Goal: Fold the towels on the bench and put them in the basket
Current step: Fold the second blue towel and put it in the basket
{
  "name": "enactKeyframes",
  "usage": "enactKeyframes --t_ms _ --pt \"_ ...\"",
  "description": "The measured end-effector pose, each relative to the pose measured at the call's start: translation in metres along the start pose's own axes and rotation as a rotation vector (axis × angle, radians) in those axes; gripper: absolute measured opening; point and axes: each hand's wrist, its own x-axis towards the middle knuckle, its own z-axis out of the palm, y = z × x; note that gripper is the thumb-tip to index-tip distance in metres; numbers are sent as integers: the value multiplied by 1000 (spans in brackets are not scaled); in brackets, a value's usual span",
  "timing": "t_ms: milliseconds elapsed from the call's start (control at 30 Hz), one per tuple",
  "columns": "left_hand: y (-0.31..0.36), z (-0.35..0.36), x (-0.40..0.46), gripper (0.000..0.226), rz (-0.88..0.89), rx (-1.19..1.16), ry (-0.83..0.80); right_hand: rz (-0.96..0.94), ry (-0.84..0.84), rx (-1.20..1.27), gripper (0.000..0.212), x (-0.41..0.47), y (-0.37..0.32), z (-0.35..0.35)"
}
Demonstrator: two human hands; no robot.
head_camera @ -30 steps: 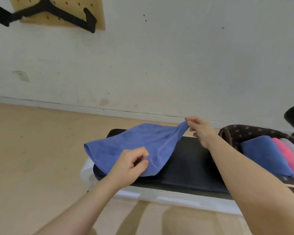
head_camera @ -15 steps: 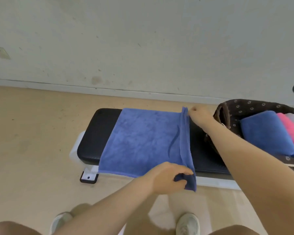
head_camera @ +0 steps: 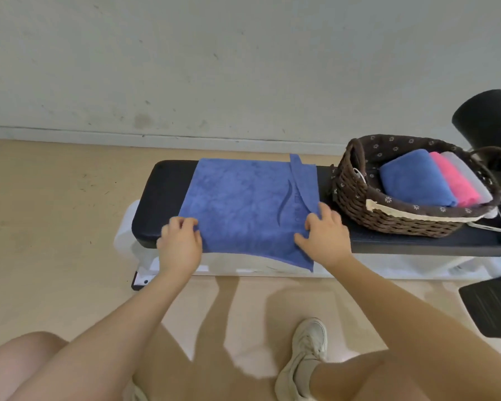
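Observation:
A blue towel (head_camera: 243, 204) lies spread flat across the black bench (head_camera: 162, 198), its right edge turned over in a narrow strip and its near right corner hanging off the front. My left hand (head_camera: 180, 244) grips the towel's near left edge with curled fingers. My right hand (head_camera: 324, 238) rests on top of the towel near its right edge, thumb spread out. A brown wicker basket (head_camera: 353, 198) stands on the bench just right of the towel. It holds folded towels side by side: blue (head_camera: 414, 180), pink (head_camera: 454, 183) and pale grey (head_camera: 469, 175).
A black padded roller (head_camera: 486, 117) rises behind the basket and a black footplate (head_camera: 492, 305) sits on the floor at the right. A flat device (head_camera: 489, 225) lies under the basket's near edge. The wall runs close behind the bench. My legs and a shoe (head_camera: 307, 351) are below.
The towel went from held up in the air to laid flat on the bench. My left hand moved to its near left edge and my right hand came from the far corner to the near right.

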Motion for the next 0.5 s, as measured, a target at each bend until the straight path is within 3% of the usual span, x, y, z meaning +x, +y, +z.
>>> enactKeyframes --t_ms 133,233,333,500 --pt "-1 -4 1 41 -222 -75 27 503 165 560 26 -15 6 14" --pt "-7 -3 1 39 -296 -111 40 792 34 1120 37 -34 11 26" --pt "-16 -1 5 36 -363 -164 -4 759 -168 1319 61 -42 6 34" --pt "-14 -1 8 37 -477 -494 -108 657 -240 1409 46 -39 2 31"
